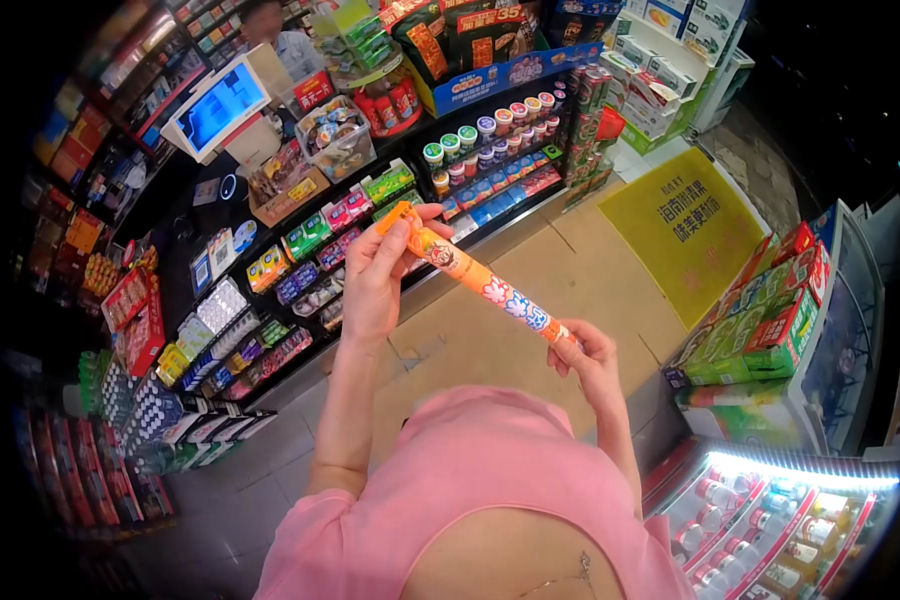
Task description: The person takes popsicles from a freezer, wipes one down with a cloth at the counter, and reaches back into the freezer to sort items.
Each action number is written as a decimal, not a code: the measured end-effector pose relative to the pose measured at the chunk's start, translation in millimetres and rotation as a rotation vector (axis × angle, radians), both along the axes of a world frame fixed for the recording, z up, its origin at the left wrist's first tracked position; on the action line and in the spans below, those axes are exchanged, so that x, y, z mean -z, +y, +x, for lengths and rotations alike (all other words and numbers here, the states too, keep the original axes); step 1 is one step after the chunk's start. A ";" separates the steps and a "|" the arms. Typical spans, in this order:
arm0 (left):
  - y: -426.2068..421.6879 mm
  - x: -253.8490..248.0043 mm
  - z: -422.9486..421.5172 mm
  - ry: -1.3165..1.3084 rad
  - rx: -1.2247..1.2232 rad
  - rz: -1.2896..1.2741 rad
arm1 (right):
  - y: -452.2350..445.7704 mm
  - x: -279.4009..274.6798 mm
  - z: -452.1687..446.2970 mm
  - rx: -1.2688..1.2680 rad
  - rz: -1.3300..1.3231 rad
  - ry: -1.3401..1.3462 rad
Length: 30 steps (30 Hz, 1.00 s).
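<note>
A long orange tube (490,289) with pink and blue flower prints and a small cartoon figure is held slantwise in front of the chest. My left hand (382,270) grips its upper end, close to an orange cap-like piece. At the lower right end, my right hand (585,360) pinches the tube between thumb and fingers. Both hands are closed on it, and the tube hides part of the fingers.
A shop counter with a screen (220,107) and racks of small packets (306,233) lies ahead and left. Behind it stands a person (295,52). A yellow mat (685,225), stacked green cartons (760,335) and a lit drinks cooler (770,465) are at right.
</note>
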State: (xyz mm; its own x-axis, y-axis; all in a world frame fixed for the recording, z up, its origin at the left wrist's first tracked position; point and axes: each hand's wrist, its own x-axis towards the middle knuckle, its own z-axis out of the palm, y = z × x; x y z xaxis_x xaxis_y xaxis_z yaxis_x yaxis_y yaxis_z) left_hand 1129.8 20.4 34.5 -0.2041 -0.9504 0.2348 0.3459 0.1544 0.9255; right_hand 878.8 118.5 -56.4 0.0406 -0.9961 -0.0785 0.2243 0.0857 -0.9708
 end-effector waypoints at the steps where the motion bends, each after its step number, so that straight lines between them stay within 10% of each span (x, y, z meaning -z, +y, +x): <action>1: -2.8 0.5 1.0 0.001 0.003 0.003 | -1.0 0.5 1.4 0.007 0.000 -0.008; 30: -51.2 21.8 58.9 0.175 -0.026 0.115 | -16.5 27.8 58.9 0.228 -0.058 0.089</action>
State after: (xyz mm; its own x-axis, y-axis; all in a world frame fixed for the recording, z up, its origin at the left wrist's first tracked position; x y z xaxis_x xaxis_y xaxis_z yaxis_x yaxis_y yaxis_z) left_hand 1188.6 -30.8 12.7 -0.1447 -0.9774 0.1542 0.5004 0.0622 0.8636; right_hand 937.7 102.1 -84.1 -0.1899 -0.9817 -0.0143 0.1444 -0.0135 -0.9894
